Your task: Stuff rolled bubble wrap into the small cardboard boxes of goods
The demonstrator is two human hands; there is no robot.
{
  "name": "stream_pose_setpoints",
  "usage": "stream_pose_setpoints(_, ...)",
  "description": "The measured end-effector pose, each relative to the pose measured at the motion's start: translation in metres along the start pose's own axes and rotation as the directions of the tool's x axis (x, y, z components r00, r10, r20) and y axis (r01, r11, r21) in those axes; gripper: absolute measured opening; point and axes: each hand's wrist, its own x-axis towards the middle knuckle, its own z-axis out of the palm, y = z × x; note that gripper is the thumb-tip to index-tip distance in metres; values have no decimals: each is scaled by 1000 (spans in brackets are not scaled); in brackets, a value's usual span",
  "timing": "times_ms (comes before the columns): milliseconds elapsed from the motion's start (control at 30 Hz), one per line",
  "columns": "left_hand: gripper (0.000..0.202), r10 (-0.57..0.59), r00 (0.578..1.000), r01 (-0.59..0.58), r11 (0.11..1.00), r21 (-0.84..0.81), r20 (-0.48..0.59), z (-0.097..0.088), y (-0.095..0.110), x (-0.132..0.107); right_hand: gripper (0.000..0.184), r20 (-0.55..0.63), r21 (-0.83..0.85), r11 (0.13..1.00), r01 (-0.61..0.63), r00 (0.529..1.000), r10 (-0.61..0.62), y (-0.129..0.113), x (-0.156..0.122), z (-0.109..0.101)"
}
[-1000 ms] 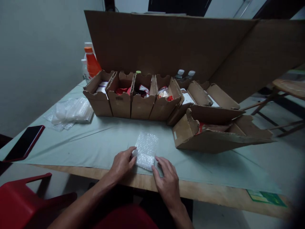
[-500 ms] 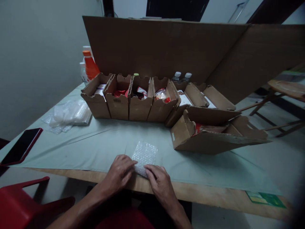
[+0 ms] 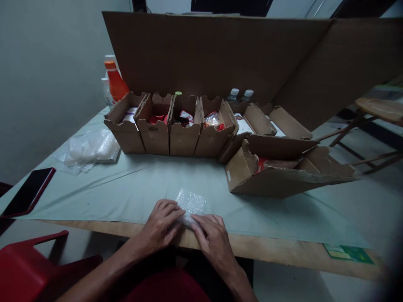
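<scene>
A small sheet of bubble wrap (image 3: 191, 202) lies at the front edge of the cloth-covered table. My left hand (image 3: 164, 220) grips its near left corner between thumb and fingers. On the near right corner, my right hand (image 3: 211, 234) has its fingers closed over the edge. The near edge looks rolled or folded up between both hands. Whether anything is inside the roll is hidden by the fingers.
Several cardboard bins (image 3: 185, 138) with small goods stand in a row behind. Another cardboard bin (image 3: 280, 178) sits at the right. More bubble wrap (image 3: 94, 147) and a phone (image 3: 28, 192) lie left. A red stool (image 3: 28, 268) stands below.
The near edge of the bubble wrap has been turned up away from me, so less of the sheet lies flat. Both hands keep hold of it. The view has tilted slightly down.
</scene>
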Motion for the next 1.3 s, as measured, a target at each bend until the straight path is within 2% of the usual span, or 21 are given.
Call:
stream_pose_setpoints(100, 36, -87, 996, 88, 996, -31, 19, 2, -5, 1, 21, -30, -54, 998, -21, 999, 20, -2, -2, -2)
stream_pose_setpoints(200, 30, -187, 982, 187, 980, 64, -2, 11, -15, 15, 25, -118, -184, 983, 8, 993, -30, -5, 0, -2)
stream_pose_setpoints(300, 28, -277, 960, 281, 949, 140, -51, 16, -20, 27, 26, -44, -232, 971, 65, 996, -77, -6, 10, 0)
stream_pose_setpoints(367, 28, -331, 936, 339, 939, 54, -124, 16, -16, 27, 20, -8, -202, 979, 42, 999, -44, -2, 20, 1)
stream_pose_setpoints(433, 34, -433, 882, 408, 900, -155, -189, 14, -9, 20, 19, -56, -101, 994, -45, 998, 39, 3, 29, 2)
stream_pose_setpoints(500, 44, -584, 795, 478, 768, -425, -161, 11, 3, 12, 22, -117, 59, 987, -152, 981, 158, 4, 32, 3)
stream_pose_setpoints(533, 48, -643, 760, 500, 670, -549, -93, 9, 9, 8, 23, -117, 146, 970, -192, 971, 210, 3, 31, 4)
stream_pose_setpoints(567, 50, -669, 743, 507, 567, -649, -5, 8, 15, 6, 23, -98, 225, 949, -221, 964, 248, 0, 28, 5)
stream_pose_setpoints(633, 44, -634, 759, 495, 415, -764, 147, 5, 26, 6, 22, -34, 328, 914, -239, 964, 264, -6, 21, 7)
stream_pose_setpoints(667, 39, -604, 775, 488, 386, -783, 185, 4, 30, 8, 21, -17, 351, 908, -228, 968, 250, -9, 18, 7)
stream_pose_setpoints(700, 35, -586, 787, 484, 393, -782, 192, 4, 34, 10, 19, -15, 358, 909, -212, 972, 233, -12, 14, 5)
stream_pose_setpoints(767, 37, -581, 801, 486, 491, -723, 144, 4, 38, 13, 19, -25, 355, 914, -197, 975, 220, -15, 10, -4)
stream_pose_setpoints(800, 42, -571, 812, 494, 560, -666, 122, 5, 40, 14, 28, -18, 362, 910, -202, 975, 223, -15, 8, -11)
stream_pose_setpoints(867, 55, -496, 860, 476, 694, -540, 122, 9, 42, 14, 49, 43, 395, 889, -234, 971, 236, -16, 7, -29)
stream_pose_setpoints(900, 61, -433, 890, 445, 748, -492, 144, 12, 43, 13, 49, 87, 407, 879, -248, 969, 233, -16, 6, -38)
stream_pose_setpoints(1000, 69, -225, 946, 307, 851, -426, 234, 18, 49, 15, 16, 176, 398, 875, -277, 959, 223, -15, 2, -64)
stream_pose_setpoints(1067, 71, -134, 959, 230, 884, -406, 251, 18, 54, 24, 9, 176, 375, 876, -303, 951, 254, -11, -3, -79)
stream_pose_setpoints(1133, 73, -69, 980, 139, 911, -387, 188, 14, 62, 46, 7, 131, 363, 871, -330, 944, 303, -3, -9, -96)
stream_pose_setpoints(1200, 74, 13, 999, 3, 939, -345, 46, 8, 70, 80, 7, 37, 354, 874, -332, 939, 342, 8, -15, -119)
stream_pose_setpoints(1300, 68, 164, 977, -191, 956, -223, -135, 9, 82, 143, 13, -130, 314, 893, -322, 917, 376, 26, -22, -163)
